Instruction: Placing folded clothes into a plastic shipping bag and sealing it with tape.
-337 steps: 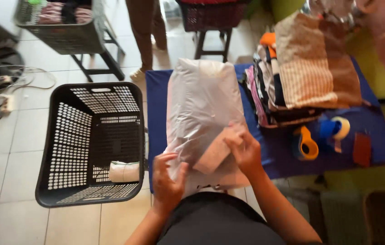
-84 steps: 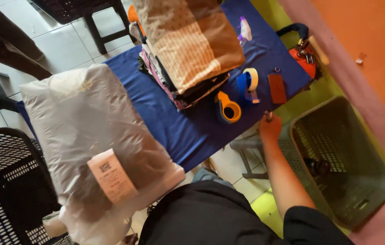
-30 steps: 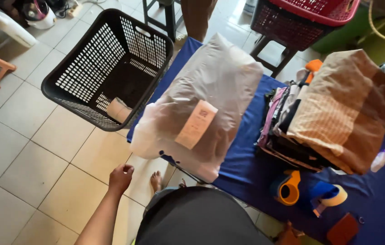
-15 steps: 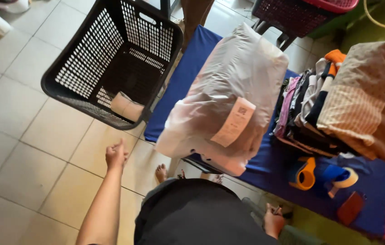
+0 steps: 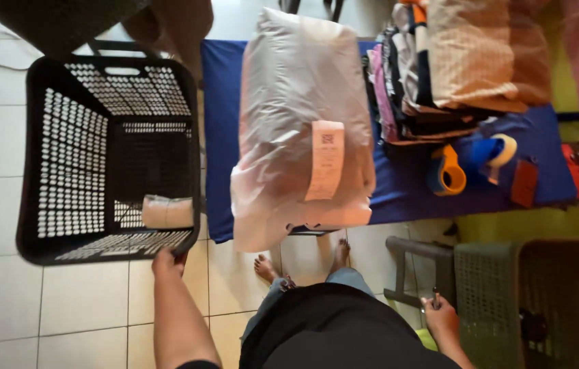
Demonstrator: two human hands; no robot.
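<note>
A person's left hand (image 5: 168, 260) grips the near rim of the black basket (image 5: 64, 164) at left of frame, the basket lying straight ahead of it. The right hand (image 5: 440, 316), lower right, closes on a grey basket (image 5: 535, 301).

Blue-covered table (image 5: 399, 191) loaded up: big pale plastic parcel (image 5: 303, 116) with a paper slip, stack of folded clothes (image 5: 453, 68), orange and blue tape dispensers (image 5: 470, 164), small reddish pouch (image 5: 525, 183). Tiled floor (image 5: 3, 301) carrying a black basket (image 5: 108, 157) and an olive-green basket (image 5: 542, 301).
</note>
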